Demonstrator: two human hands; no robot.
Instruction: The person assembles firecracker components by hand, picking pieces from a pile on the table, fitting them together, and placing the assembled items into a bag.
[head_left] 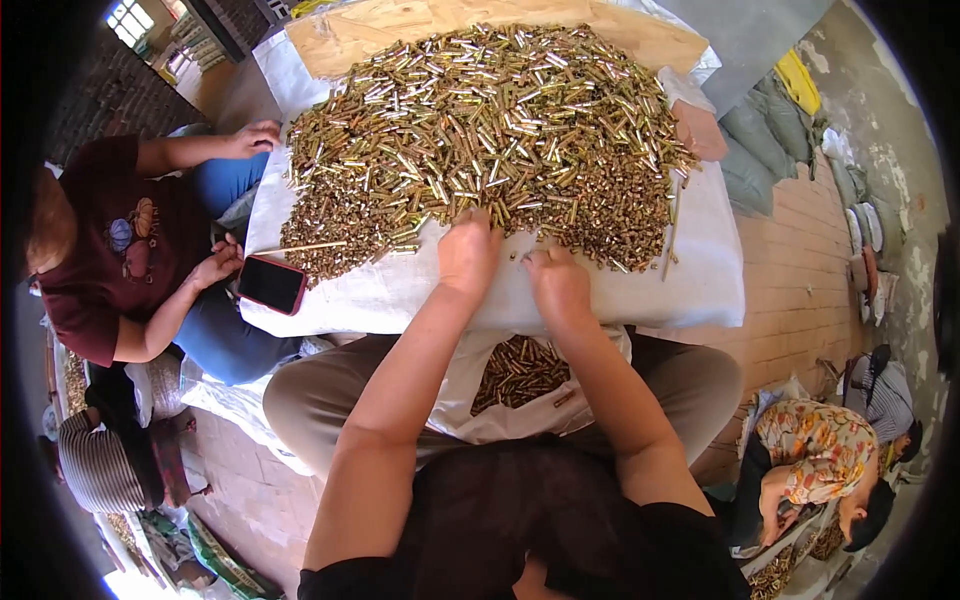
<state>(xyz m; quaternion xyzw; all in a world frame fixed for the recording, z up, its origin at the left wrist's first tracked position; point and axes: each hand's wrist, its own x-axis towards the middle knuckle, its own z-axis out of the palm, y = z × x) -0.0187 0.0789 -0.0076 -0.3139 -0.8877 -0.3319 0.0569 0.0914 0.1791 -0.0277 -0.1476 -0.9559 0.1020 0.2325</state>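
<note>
A broad heap of small brass-coloured metal cylinders [480, 130], long ones mostly in the middle and short ones along the sides, covers the white-sheeted table [600, 300]. My left hand [470, 250] reaches into the heap's near edge, its fingers bent down among the long pieces. To its right, my right hand [559, 283] rests low over the white sheet with its fingers curled together at the heap's near edge. Whatever either set of fingertips holds is too small or hidden to make out. One short piece [513, 257] lies on the sheet between my hands.
Between my knees a white sack [450, 415] holds more long pieces. A phone [272, 284] and a thin stick [300, 247] lie at the left. Another person [120, 240] sits there, one hand at the table edge. Wooden board [370, 40] stands behind the heap; filled sacks [755, 145] are at right.
</note>
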